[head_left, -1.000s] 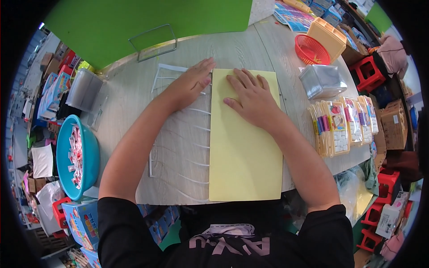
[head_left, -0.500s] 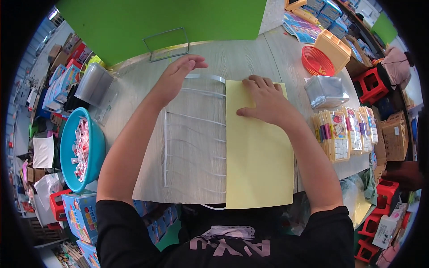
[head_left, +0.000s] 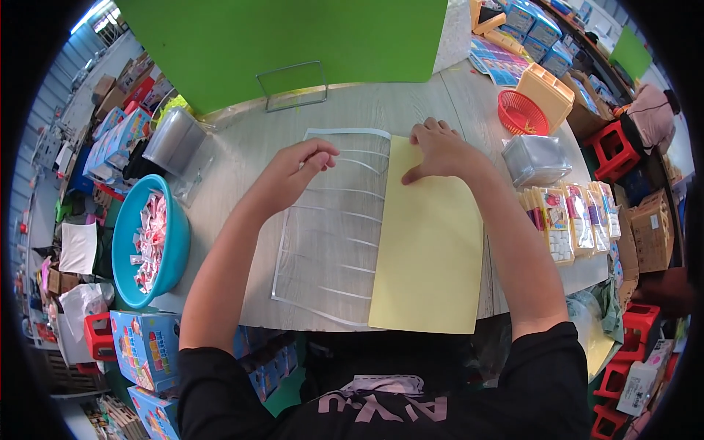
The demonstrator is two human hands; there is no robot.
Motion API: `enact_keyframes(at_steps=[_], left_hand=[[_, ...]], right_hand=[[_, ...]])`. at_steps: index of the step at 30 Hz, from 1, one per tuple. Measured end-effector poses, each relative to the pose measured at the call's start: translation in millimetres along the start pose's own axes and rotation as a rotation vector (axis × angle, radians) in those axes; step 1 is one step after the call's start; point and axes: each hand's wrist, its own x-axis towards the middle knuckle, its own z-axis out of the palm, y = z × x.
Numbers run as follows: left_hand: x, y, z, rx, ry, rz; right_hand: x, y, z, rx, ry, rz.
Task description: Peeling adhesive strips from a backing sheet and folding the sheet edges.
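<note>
A long yellow sheet lies on the table in front of me. A clear plastic sheet with white bands across it lies to its left, their long edges meeting. My right hand rests on the yellow sheet's far end, thumb and fingers spread. My left hand is over the far left part of the clear sheet. Its fingers are curled in toward the thumb, and nothing shows between them. Whether it touches the plastic I cannot tell.
A teal basin of small wrapped packets stands at the left, near a stack of clear plastic. A wire stand is at the far side. On the right are a red basket, a clear plastic stack and several packaged sets.
My left hand has come nearer to me and its fingers have curled. The clear sheet now lies flatter, its far band straighter. My right hand stays on the yellow sheet; the view has shifted slightly.
</note>
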Motion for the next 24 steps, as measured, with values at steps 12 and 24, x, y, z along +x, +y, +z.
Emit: enact_keyframes(at_steps=[12, 24], left_hand=[[-33, -2, -5, -0.094, 0.116, -0.045], [-38, 48, -20, 0.107, 0.323, 0.123]], right_hand=[[10, 5, 3, 0.048, 0.114, -0.067], [-40, -45, -124, -0.028, 0.932, -0.290]])
